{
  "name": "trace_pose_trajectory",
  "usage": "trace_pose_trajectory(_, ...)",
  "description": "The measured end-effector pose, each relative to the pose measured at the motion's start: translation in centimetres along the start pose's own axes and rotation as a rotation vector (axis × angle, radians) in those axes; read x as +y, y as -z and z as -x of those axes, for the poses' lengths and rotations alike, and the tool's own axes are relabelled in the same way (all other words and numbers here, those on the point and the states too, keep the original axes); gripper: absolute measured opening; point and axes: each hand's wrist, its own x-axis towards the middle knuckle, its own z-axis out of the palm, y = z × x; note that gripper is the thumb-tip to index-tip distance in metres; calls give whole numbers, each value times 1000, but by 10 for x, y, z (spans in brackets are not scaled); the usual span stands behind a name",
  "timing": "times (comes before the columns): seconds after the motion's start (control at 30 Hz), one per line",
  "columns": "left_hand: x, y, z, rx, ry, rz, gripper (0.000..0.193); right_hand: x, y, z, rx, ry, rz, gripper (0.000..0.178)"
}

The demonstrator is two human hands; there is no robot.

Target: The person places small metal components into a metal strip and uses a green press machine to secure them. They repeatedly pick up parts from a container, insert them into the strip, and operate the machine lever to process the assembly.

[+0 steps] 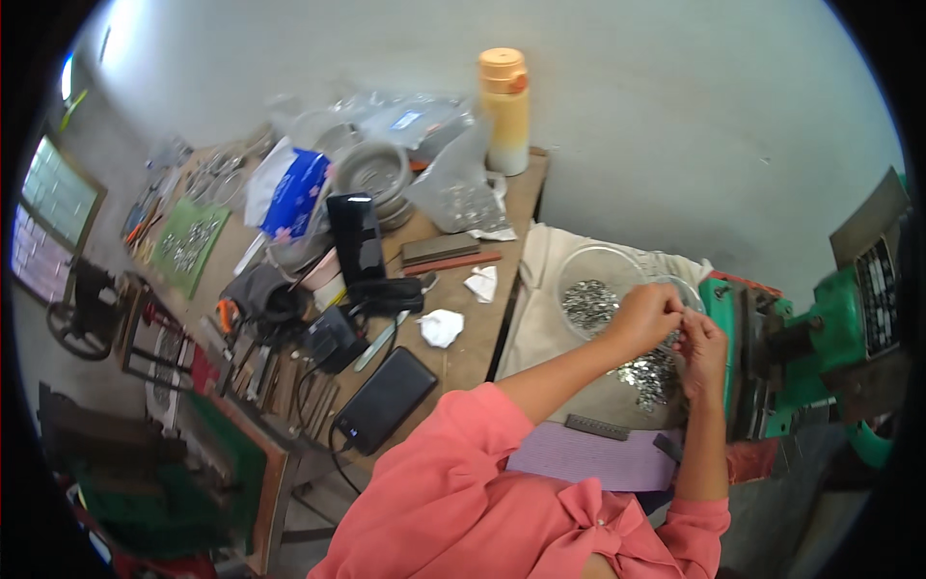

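I see small metal pieces [648, 372] heaped on the cloth [555, 328] beside a bowl [590, 280]. Light, stiff and slippery, I judge: pinch by the edges. Both hands, left [644, 317] and right [702, 349], have a narrow grip above them; what they pinch is hidden.

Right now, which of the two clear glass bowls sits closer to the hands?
The smaller clear glass bowl, beside the green machine: the left hand and right hand meet just at its rim. The larger clear glass bowl, holding small silvery metal pieces, lies further left.
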Motion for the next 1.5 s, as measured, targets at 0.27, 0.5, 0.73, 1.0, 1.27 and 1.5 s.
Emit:
trace_pose_trajectory(0.27,5,4,-1,-16,59,0,16,-6,-2,2,-68,-39,94,24)
trace_pose_trajectory(0.5,5,3,0,25,53,30,15,-6,-9,4,-39,-17,66,27)
trace_pose_trajectory(0.73,10,4,7,-10,155,319,12,-4,-7,2,-58,-53,-197,23)
trace_pose_trajectory(1.0,11,9,13,31,-8,-93,13,0,-5,-4,-15,4,-26,20)
trace_pose_trajectory(1.27,19,16,34,5,-228,-187,12,-1,-1,-2,-1,126,82,16)
trace_pose_trajectory(1.5,48,42,91,-34,-294,-112,14,1,9,47,-18,89,46,14)
